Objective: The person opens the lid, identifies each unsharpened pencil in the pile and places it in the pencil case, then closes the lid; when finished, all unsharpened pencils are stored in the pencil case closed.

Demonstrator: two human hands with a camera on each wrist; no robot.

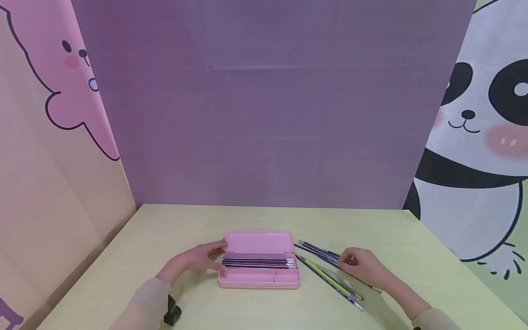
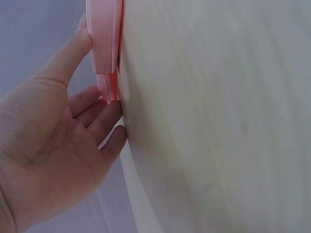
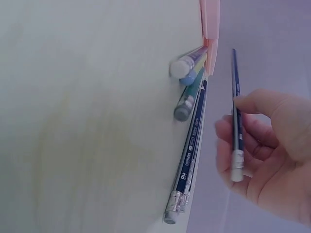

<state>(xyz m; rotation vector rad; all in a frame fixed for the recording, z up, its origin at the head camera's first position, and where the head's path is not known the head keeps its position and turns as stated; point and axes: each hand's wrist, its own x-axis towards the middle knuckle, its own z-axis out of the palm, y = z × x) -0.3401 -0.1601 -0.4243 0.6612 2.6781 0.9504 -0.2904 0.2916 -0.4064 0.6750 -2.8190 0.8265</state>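
Observation:
A pink pencil case point(image 1: 259, 288) lies on the table with its lid point(image 1: 259, 241) flipped back. Several striped pencils point(image 1: 257, 263) rest in its long rear compartment. My left hand point(image 1: 195, 257) touches the case's left side, thumb by the tray and fingertips at the lid; the left wrist view shows these relaxed fingers point(image 2: 108, 121) too. Right of the case, my right hand point(image 1: 366, 265) pinches a dark blue pencil point(image 3: 237, 128) between thumb and fingers. In the right wrist view it is held apart from the dark pencils point(image 3: 190, 145) on the table.
Two loose groups of pencils lie right of the case: dark ones point(image 1: 315, 250) farther back, and green, yellow and dark ones point(image 1: 330, 279) nearer. The light wood table point(image 1: 185, 220) ends at a purple backdrop point(image 1: 264, 114). A small black object point(image 1: 172, 312) sits by the left wrist.

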